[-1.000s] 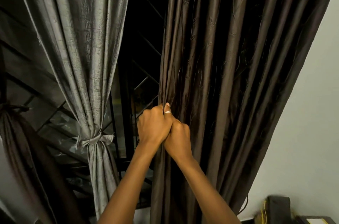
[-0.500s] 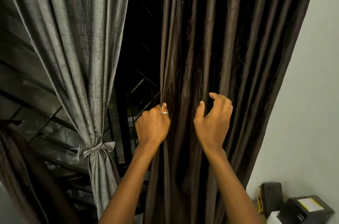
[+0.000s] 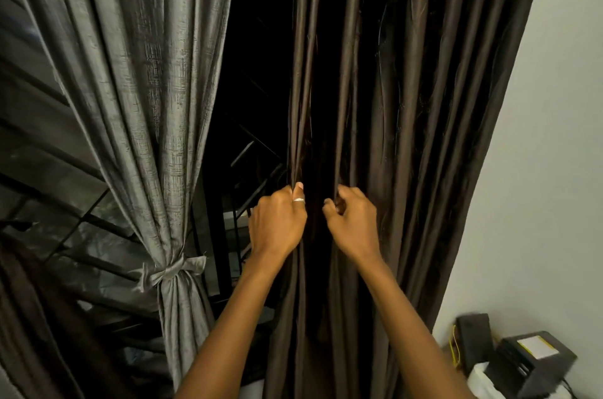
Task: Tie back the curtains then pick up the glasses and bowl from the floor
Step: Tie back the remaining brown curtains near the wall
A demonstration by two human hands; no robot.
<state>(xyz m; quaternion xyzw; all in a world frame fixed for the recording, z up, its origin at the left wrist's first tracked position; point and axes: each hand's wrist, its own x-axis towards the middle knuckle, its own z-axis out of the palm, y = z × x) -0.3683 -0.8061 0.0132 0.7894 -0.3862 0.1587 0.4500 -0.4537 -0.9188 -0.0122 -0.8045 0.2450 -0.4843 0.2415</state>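
Observation:
A dark brown curtain hangs loose in long folds down the right half of the view. My left hand, with a ring on the thumb, grips the curtain's left edge folds. My right hand grips a fold just to the right, its fingers curled into the cloth. A grey curtain on the left is gathered and tied back with a grey fabric bow. No glasses or bowl are in view.
A dark window with black metal bars shows between the two curtains. A pale wall stands to the right. Black boxes and a white item sit at the lower right corner. Another dark brown curtain hangs at the far left.
My right hand went from beside the left hand out to the right with spread fingers, then came back in and closed on a fold. My left hand kept its grip.

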